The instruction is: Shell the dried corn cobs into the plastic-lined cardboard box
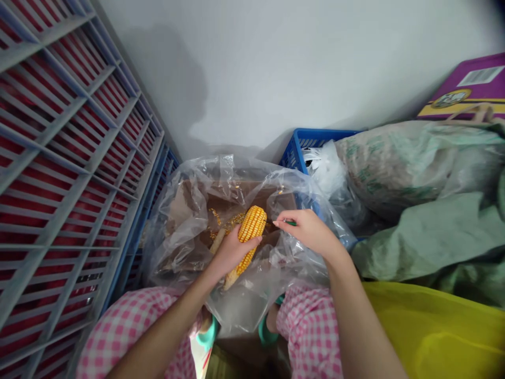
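Corn cob [251, 227], dried and deep yellow, sits just below the middle of the frame, clamped in the left hand [232, 251], whose fingers wrap across its lower half while its pale, bare tip pokes out toward the bottom. It looks stiff and hard, fairly light for its size, with a rough, knobbly grip; the middle or the bare tip would likely give the surest hold, though kernels may shake loose under pressure. The right hand [310, 231] sits just beside it, fingers pinched together on a small green-handled tool [291, 223], most of which they hide, so its exact kind cannot be told. Beneath both hands, a cardboard box [252, 193] lined with a clear plastic bag [177, 231] holds loose corn kernels [232, 221]. Pink gingham trousers [311, 331] fill the lower edge, with teal slippers [207, 334] between the knees. A grey and red slatted crate [67, 152] runs up the left side, while a blue plastic crate [315, 139], a woven sack [414, 163] and a purple box [469, 87] crowd the upper right, against a white wall [276, 68]
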`<state>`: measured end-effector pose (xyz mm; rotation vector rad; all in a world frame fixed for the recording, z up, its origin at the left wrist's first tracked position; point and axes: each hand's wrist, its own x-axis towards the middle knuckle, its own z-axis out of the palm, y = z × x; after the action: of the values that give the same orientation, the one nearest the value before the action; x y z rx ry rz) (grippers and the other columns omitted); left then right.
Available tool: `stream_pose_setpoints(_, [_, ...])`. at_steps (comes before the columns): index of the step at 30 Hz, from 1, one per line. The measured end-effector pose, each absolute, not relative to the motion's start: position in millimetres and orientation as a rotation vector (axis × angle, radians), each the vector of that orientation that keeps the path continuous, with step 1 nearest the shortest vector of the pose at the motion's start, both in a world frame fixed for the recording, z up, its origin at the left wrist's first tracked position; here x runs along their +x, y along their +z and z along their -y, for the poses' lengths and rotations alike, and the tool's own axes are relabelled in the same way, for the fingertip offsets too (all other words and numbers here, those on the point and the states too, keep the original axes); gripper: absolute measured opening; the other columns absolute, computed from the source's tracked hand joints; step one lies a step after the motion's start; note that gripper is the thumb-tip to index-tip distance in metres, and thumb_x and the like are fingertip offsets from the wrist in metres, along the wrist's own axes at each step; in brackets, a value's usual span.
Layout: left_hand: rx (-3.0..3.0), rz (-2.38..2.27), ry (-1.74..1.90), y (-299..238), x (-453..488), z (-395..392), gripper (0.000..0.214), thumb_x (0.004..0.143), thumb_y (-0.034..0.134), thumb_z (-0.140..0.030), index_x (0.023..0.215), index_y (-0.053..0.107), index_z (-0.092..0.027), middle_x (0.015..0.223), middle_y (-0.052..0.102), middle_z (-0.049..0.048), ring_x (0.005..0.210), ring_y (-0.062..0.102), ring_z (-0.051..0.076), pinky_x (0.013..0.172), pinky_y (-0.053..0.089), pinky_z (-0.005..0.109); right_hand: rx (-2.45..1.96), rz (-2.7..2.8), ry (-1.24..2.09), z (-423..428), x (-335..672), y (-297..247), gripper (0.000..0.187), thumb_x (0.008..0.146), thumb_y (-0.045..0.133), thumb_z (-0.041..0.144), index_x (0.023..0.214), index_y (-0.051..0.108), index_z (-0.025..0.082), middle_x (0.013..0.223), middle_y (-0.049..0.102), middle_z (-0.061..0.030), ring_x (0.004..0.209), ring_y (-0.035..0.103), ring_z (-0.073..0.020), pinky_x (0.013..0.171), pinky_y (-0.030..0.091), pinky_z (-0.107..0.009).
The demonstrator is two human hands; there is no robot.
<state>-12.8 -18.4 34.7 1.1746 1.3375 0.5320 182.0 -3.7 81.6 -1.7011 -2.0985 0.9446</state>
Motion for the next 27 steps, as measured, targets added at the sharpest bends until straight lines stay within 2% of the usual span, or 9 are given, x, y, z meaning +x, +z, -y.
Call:
stream_pose_setpoints(8, [1.171, -1.332, 0.531, 30.2, -14.6, 17.4, 0.046, 0.069, 0.061, -0.045, 0.103, 0.057, -0.015, 0.097, 0.066, 0.0085, 0.083, 0.061, 0.021, 0.071, 0.045, 0.029, -1.72, 2.098, 0.909, 5.7, 182.9, 81.7, 0.025, 0.084, 0.047, 0.033, 0.071, 0.064, 0.019, 0.063, 0.06, 0.0028, 0.057, 0.048, -0.0103, 0.057, 0.032, -0.021])
stream_pose_setpoints(19, [1.191, -1.327, 0.515, 29.9, -13.1, 16.7, 0.045, 0.07, 0.06, -0.045, 0.102, 0.056, -0.015, 0.097, 0.065, 0.0081, 0.083, 0.06, 0.022, 0.072, 0.044, 0.03, -1.751, 2.135, 0.87, 6.1, 181.7, 79.5, 0.023, 0.085, 0.048, 0.031, 0.074, 0.065, 0.02, 0.071, 0.066, -0.0004, 0.065, 0.057, -0.0134, 0.062, 0.035, -0.022])
stream_pose_setpoints(27, [1.252, -1.358, 0.521, 29.2, -14.9, 16.8, 0.043, 0.069, 0.061, -0.043, 0.102, 0.056, -0.016, 0.096, 0.065, 0.0069, 0.084, 0.061, 0.021, 0.072, 0.044, 0.029, -1.759, 2.172, 0.798, 8.2, 178.0, 77.9, 0.023, 0.085, 0.048, 0.029, 0.074, 0.065, 0.02, 0.072, 0.067, -0.0007, 0.066, 0.058, -0.0137, 0.062, 0.034, -0.022])
